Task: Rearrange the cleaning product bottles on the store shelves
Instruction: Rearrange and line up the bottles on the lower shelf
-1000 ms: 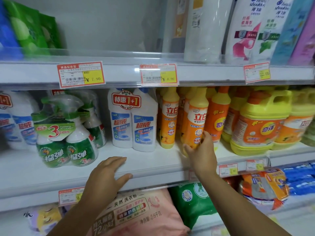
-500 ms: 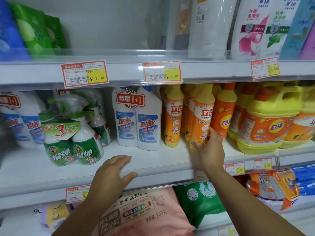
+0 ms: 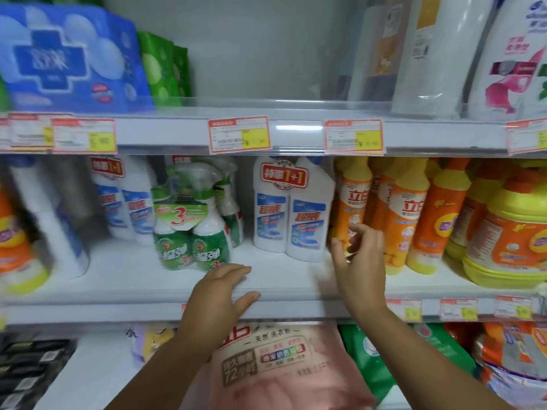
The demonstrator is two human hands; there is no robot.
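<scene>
Left hand (image 3: 220, 287), fingers straight, rests flat on the front lip of the white middle shelf (image 3: 124, 281). Right hand (image 3: 359, 258), fingers loosely spread and holding nothing, hangs just before the leftmost orange dish-soap bottle (image 3: 352, 199); blur hides whether they touch. To the left stand a white twin pack (image 3: 291, 214) and green spray bottles (image 3: 189, 232). Price tags (image 3: 239, 134) line the upper shelf edge; a pink bag (image 3: 281, 368) lies below.

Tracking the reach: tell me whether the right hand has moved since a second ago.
Yes. The right hand has shifted left, from the second orange bottle to the leftmost orange bottle, beside the white twin pack.
</scene>
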